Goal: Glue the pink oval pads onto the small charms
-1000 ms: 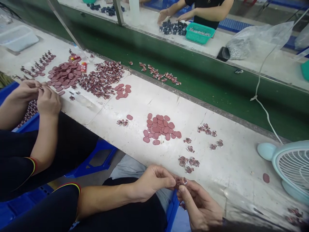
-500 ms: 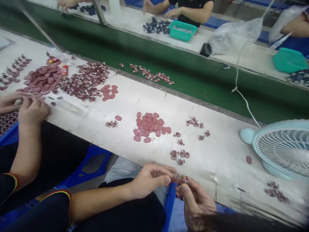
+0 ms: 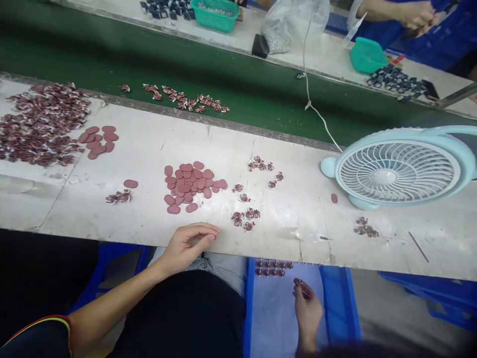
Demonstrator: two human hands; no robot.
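Observation:
My left hand (image 3: 192, 244) rests at the table's front edge, fingers loosely curved and thumb a little apart, with nothing visible in it. Nearest to it lies a pile of reddish-brown oval discs (image 3: 190, 184). Low on the right, my right hand (image 3: 308, 308) is over a blue tray (image 3: 341, 303) lined with pale sheet. Its thumb and fingers pinch a small reddish-brown piece (image 3: 297, 282), whose details are too small to make out. Rows of similar brown pieces (image 3: 275, 268) stand in the tray's far left part, just left of this hand.
Small clusters of brown-and-white parts (image 3: 246, 216) lie right of the discs. A light-blue fan (image 3: 398, 166) stands on the right of the table (image 3: 141, 223). A large heap of parts (image 3: 40, 127) is at left. Beyond the green belt (image 3: 261, 94), a co-worker's hands (image 3: 417, 17) are busy.
My right hand has moved away from the left hand, down over the tray, carrying the small piece. My left hand has let go. The view has swung right, bringing the tray into sight.

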